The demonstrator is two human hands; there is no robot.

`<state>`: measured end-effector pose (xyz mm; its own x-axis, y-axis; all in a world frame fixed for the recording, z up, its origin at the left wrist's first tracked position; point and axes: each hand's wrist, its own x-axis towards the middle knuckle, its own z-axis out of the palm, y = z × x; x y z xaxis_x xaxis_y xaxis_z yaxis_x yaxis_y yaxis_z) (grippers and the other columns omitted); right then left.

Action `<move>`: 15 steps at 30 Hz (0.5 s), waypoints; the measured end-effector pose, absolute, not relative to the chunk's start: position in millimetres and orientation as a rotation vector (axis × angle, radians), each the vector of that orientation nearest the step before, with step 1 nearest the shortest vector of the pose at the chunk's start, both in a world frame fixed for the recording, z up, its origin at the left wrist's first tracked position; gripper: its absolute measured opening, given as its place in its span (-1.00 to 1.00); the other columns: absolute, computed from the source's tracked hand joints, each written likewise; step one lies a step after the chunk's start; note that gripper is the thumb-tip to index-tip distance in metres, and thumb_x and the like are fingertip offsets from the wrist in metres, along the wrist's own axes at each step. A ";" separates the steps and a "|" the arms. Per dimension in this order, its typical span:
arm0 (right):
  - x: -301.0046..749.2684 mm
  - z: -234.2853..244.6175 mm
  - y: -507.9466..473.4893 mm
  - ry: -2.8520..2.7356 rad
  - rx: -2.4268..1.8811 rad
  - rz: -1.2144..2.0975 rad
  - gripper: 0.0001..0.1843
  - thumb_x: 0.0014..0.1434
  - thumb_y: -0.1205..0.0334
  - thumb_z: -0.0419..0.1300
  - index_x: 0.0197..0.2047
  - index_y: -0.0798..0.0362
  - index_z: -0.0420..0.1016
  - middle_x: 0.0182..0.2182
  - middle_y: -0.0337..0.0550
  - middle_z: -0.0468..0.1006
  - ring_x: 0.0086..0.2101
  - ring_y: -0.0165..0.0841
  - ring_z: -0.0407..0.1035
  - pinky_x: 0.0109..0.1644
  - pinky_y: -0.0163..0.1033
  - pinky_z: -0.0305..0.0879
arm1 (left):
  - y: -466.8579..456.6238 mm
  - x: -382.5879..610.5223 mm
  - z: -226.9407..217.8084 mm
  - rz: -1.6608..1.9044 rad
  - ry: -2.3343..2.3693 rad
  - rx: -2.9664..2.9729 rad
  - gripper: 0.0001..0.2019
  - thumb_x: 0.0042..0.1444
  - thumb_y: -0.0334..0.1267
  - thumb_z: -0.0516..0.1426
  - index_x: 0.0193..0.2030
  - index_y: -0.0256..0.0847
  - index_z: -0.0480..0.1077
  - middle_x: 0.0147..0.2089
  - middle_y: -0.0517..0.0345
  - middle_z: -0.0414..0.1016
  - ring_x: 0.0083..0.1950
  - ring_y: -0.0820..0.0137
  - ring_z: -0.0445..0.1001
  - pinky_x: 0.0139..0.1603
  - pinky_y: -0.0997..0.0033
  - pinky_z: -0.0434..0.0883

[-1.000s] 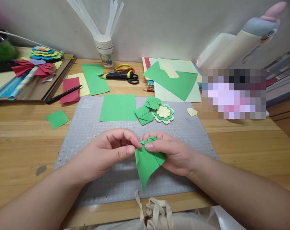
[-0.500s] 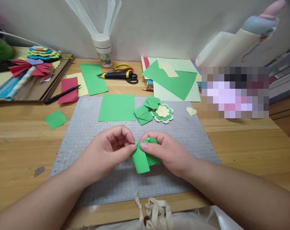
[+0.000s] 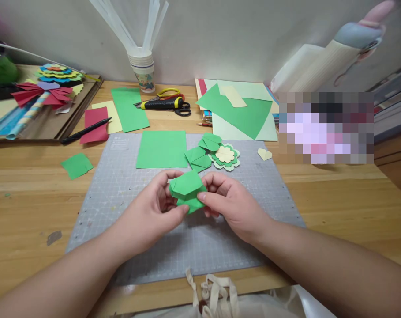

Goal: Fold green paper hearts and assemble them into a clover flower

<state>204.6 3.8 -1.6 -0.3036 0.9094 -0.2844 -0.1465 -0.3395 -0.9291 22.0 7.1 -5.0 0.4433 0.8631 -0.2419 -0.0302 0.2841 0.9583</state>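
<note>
A piece of folded green paper (image 3: 187, 183) is held up above the grey cutting mat (image 3: 137, 256). My left hand (image 3: 160, 201) grips its left and lower edge, the thumb in front and the fingers behind. On the other side my right hand (image 3: 230, 198) pinches the paper's right edge with the thumb on its face. Just beyond lie two folded green paper pieces (image 3: 198, 159), touching a layered paper flower (image 3: 225, 154) with a cream centre. A flat green sheet (image 3: 161, 149) rests on the mat to their left.
Scissors (image 3: 183, 109) and a black-yellow cutter (image 3: 160, 103) lie behind the mat, near paper cups (image 3: 144, 77) of straws. Coloured sheets (image 3: 246, 117) are piled at back right. A cream paper heart (image 3: 264, 153) lies on the mat. A black pen (image 3: 86, 131) crosses red paper.
The folded green paper has been turned and raised; its loose flap, which hung downward, now lies across the top. My left thumb has moved to the lower edge.
</note>
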 end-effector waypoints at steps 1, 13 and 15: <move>204.9 -1.7 4.0 -1.096 -1.137 1.745 -0.86 0.02 0.27 0.26 -0.40 0.05 0.35 -0.57 -0.41 0.34 -0.60 -0.57 0.20 -0.54 -0.39 0.11 | 6.6 22.1 -5.3 0.710 0.946 1.124 -0.51 0.08 -0.29 0.28 0.12 -0.06 0.22 -0.15 0.24 0.43 -0.21 0.48 0.41 -0.24 0.52 0.38; 204.2 -0.1 1.0 -1.139 -1.074 1.747 -0.86 0.07 0.23 0.28 -0.34 0.05 0.38 -0.52 -0.38 0.38 -0.54 -0.54 0.25 -0.49 -0.38 0.17 | 11.4 17.9 2.6 0.628 0.966 1.096 -0.88 0.07 -0.21 0.30 -0.39 -0.20 0.51 -0.40 0.29 0.54 -0.36 0.52 0.42 -0.30 0.58 0.34; 204.5 -1.7 1.2 -1.103 -1.042 1.767 -0.78 0.06 0.15 0.32 -0.26 0.04 0.42 -0.49 -0.35 0.43 -0.53 -0.51 0.31 -0.50 -0.36 0.19 | 12.7 17.8 2.8 0.705 0.952 1.022 -0.89 0.07 -0.21 0.31 -0.36 -0.17 0.53 -0.39 0.30 0.56 -0.33 0.52 0.45 -0.26 0.58 0.35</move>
